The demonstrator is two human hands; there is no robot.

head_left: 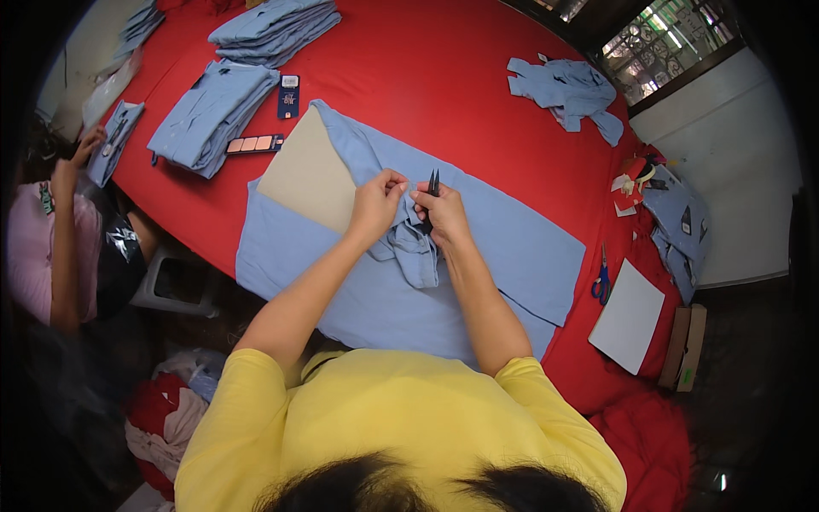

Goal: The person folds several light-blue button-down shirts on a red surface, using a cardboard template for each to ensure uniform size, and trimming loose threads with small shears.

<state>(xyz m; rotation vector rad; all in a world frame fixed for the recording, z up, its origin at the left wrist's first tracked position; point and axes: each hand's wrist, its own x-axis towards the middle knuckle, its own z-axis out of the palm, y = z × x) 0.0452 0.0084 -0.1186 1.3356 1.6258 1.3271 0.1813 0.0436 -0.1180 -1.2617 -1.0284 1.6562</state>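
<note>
A light blue shirt (503, 222) lies spread in front of me on a red-covered table (409, 68), its collar area bunched up under my hands. My left hand (377, 207) is closed in a pinch on a small bit of the shirt. Close beside it, my right hand (444, 218) has its fingers wrapped round black thread snips (434, 182), blades pointing away from me. Its thumb and forefinger also meet near the pinched bit; whether they grip it too I cannot tell. A beige board (309, 175) rests on the shirt to the left of my hands.
Stacks of folded blue shirts (213, 115) stand at the far left, near a dark tag card (289, 96). Another crumpled shirt (567, 94) lies far right. Blue-handled scissors (601, 283), a white board (627, 316) and bagged shirts (678, 213) are right. A co-worker (64, 230) sits left.
</note>
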